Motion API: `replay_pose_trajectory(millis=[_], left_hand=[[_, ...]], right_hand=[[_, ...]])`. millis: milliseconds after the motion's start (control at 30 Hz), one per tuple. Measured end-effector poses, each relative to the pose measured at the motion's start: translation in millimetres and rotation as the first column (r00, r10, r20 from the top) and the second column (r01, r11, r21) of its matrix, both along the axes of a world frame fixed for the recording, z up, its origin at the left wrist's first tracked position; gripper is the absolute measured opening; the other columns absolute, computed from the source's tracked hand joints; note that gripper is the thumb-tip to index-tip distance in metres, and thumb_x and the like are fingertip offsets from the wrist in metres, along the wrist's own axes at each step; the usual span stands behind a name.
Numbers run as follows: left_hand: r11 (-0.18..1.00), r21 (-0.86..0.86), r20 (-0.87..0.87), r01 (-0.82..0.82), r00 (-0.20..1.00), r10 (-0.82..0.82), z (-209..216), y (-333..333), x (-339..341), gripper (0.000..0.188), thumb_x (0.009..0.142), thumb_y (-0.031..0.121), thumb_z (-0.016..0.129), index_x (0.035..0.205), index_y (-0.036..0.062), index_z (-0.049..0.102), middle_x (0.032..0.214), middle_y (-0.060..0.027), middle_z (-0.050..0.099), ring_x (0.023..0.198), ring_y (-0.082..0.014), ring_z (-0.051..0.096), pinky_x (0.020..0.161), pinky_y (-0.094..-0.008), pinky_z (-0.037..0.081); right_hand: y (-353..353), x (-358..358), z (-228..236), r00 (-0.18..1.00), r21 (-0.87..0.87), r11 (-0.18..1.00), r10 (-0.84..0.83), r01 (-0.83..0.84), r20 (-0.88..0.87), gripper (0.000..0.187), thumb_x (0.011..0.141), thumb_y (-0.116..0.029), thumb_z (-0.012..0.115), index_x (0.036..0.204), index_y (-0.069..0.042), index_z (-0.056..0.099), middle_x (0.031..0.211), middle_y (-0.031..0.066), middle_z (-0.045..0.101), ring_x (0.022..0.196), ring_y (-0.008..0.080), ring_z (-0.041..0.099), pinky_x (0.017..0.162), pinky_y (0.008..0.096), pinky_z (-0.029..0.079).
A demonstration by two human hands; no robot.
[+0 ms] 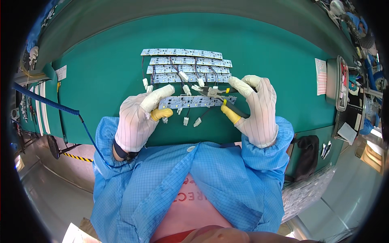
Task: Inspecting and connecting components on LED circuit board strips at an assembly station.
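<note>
My left hand [137, 115], in a striped white glove with yellow and white finger covers, pinches the left end of a long narrow LED circuit board [184, 102]. My right hand [259, 111], gloved likewise, grips a pair of cutting pliers [212, 92] by the handles. The pliers' jaws point left, over the board's upper edge, and their handles look spread. Short dark leads with white plugs [186, 121] hang from the board's near side. Just beyond lie several similar LED boards [188, 69] in rows, with wires and white connectors [183, 76] across them.
A green mat [101, 60] covers the bench. At the right are a sheet of red labels [321, 77] and a metal tray [341, 83]. A blue coiled cord [48, 102] runs from the left to my left wrist. Dark cloth [308, 156] hangs at the lower right.
</note>
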State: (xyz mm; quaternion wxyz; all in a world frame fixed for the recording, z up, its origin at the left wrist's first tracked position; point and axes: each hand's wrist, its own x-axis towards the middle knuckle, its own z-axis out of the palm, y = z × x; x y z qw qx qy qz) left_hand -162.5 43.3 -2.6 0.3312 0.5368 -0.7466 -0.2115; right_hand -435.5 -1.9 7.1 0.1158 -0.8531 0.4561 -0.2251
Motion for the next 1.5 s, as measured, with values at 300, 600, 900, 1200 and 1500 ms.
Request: replay_pose_trajectory(millis=[300, 600, 900, 1200, 1500], left_hand=[[1.000, -0.001, 0.005, 0.007, 1.000, -0.007, 1.1, -0.3, 0.9, 0.044, 0.076, 0.019, 0.074, 0.118, 0.0126, 0.063, 0.083, -0.0137, 0.067, 0.071, -0.0296, 0.065, 0.065, -0.0356, 0.050], [1.000, -0.031, 0.037, 0.006, 0.999, -0.005, 3.6, 1.2, -0.3, 0.046, 0.075, 0.016, 0.074, 0.119, 0.0125, 0.063, 0.085, -0.0138, 0.068, 0.071, -0.0294, 0.065, 0.065, -0.0347, 0.050], [1.000, 0.001, 0.018, 0.004, 1.000, -0.004, 3.6, 2.5, 1.1, 0.046, 0.074, 0.011, 0.075, 0.118, 0.0121, 0.063, 0.085, -0.0146, 0.068, 0.072, -0.0294, 0.066, 0.066, -0.0351, 0.051], [1.000, -0.018, 0.041, -0.004, 0.999, 0.004, 1.9, 2.3, 1.3, 0.047, 0.072, 0.011, 0.076, 0.118, 0.0127, 0.063, 0.084, -0.0146, 0.068, 0.072, -0.0297, 0.066, 0.066, -0.0350, 0.051], [0.999, -0.016, -0.008, -0.030, 1.000, 0.030, 0.5, 0.6, 0.5, 0.046, 0.073, 0.012, 0.076, 0.117, 0.0120, 0.064, 0.082, -0.0141, 0.067, 0.069, -0.0292, 0.065, 0.065, -0.0349, 0.051]], right_hand=[[4.1, 1.4, 6.6, 0.999, 0.035, 0.999, 0.041, -0.041, -0.012, 0.071, 0.054, -0.018, 0.085, 0.121, -0.011, 0.061, 0.105, 0.0074, 0.054, 0.095, 0.0270, 0.053, 0.086, 0.0396, 0.042], [-0.6, -1.0, -1.0, 1.000, -0.013, 1.000, 0.026, -0.026, -0.002, 0.071, 0.054, -0.018, 0.084, 0.121, -0.012, 0.060, 0.105, 0.0076, 0.055, 0.096, 0.0267, 0.053, 0.086, 0.0400, 0.042], [4.9, 2.5, 5.1, 0.999, 0.039, 0.998, 0.042, -0.043, 0.006, 0.069, 0.054, -0.017, 0.085, 0.118, -0.011, 0.062, 0.103, 0.0074, 0.055, 0.094, 0.0268, 0.053, 0.084, 0.0396, 0.043], [3.6, 2.0, 3.8, 0.999, 0.026, 0.999, 0.041, -0.042, 0.017, 0.067, 0.054, -0.016, 0.084, 0.118, -0.011, 0.062, 0.103, 0.0077, 0.055, 0.093, 0.0267, 0.054, 0.082, 0.0390, 0.044], [-0.1, 2.4, 7.1, 0.994, -0.037, 0.999, 0.022, -0.018, 0.109, 0.067, 0.056, -0.013, 0.083, 0.119, -0.012, 0.061, 0.104, 0.0081, 0.055, 0.094, 0.0269, 0.055, 0.082, 0.0384, 0.046]])
